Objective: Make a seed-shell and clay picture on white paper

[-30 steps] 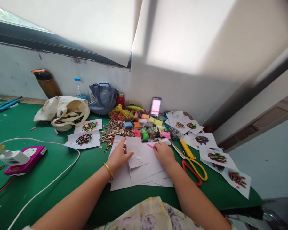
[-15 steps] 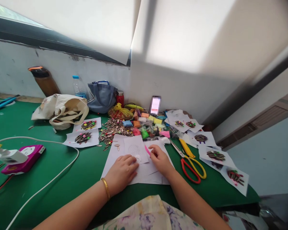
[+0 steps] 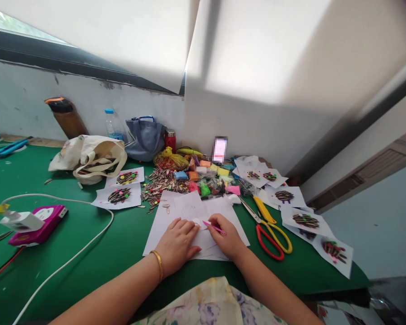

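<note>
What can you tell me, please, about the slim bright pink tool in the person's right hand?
The slim bright pink tool looks like plastic. The right hand grips it between thumb and fingers, which hide part of it. It is held at a slant, its narrow tip pointing away and leftward, over white paper sheets, near the fingers of the left hand. Whether the tip touches paper cannot be told.
</note>
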Tool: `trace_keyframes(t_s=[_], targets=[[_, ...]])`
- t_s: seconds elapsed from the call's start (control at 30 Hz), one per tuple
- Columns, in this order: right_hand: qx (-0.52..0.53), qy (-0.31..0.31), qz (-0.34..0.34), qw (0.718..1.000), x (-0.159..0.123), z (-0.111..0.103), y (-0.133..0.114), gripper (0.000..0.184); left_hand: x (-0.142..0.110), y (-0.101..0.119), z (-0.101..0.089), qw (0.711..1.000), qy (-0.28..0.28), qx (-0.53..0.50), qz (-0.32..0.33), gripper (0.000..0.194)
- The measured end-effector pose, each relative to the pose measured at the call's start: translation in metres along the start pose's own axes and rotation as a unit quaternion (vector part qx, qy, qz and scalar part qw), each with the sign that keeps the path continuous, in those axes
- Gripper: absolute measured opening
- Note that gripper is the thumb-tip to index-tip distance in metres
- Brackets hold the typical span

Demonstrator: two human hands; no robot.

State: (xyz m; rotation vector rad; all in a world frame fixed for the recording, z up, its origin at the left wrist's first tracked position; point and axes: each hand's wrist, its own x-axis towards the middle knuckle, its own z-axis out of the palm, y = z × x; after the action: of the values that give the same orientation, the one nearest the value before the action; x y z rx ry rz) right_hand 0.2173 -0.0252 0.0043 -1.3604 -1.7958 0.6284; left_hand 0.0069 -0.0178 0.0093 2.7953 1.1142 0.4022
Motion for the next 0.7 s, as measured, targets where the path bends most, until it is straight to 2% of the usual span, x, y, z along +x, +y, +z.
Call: trace_keyframes(t_s=[0.2, 0.5, 0.7], targets=[[-0.096, -0.033, -0.048, 0.994, -0.007, 0.006, 0.002, 0.011, 0.001, -0.001, 0.004, 1.0, 0.01, -0.003, 0.006, 0.057], [-0.126, -0.027, -0.107, 0.986, -0.005, 0.016, 0.009, 0.01, 0.002, 0.001, 0.003, 1.0, -0.002, 0.003, 0.003, 0.057], [-0.134, -0.011, -0.112, 0.985, -0.004, 0.016, 0.009, 0.011, 0.003, 0.001, 0.002, 1.0, 0.0, 0.009, 0.003, 0.059]])
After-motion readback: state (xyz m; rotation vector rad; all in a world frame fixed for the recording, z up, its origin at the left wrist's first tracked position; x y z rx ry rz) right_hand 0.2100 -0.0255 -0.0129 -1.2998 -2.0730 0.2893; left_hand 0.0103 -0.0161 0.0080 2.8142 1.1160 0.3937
